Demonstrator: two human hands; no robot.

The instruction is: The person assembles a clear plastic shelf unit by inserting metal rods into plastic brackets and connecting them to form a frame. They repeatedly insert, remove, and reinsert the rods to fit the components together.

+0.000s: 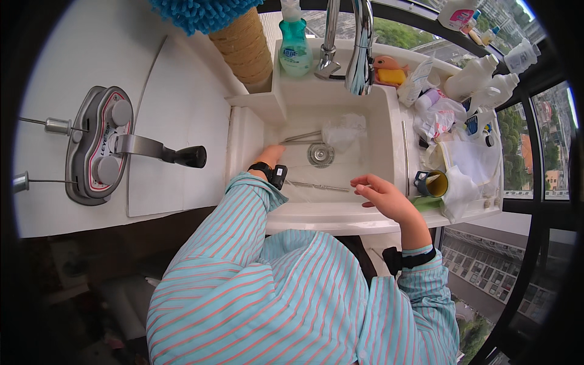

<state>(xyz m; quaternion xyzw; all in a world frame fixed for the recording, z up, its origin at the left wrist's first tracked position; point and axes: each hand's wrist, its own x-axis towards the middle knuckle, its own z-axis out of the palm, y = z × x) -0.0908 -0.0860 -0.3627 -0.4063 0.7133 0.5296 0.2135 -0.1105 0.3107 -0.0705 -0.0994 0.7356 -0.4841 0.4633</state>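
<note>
- Left hand (pixel 272 153) down in sink (pixel 389 121), touching metal rods (pixel 302 137) lying left-right (grasp unclear)
- Right hand (pixel 380 193) open, empty, hovering above thin rod (pixel 319 186), nearer it

Two thin metal rods (pixel 302 137) lie side by side on the floor of the white sink (pixel 389 121), left of the round drain (pixel 320 154). Another thin metal rod (pixel 319 186) lies crosswise nearer the front wall.

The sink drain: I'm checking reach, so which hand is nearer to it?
Left. The left hand lies in the basin beside the drain; the right hand hovers over the front rim, farther off.
</note>
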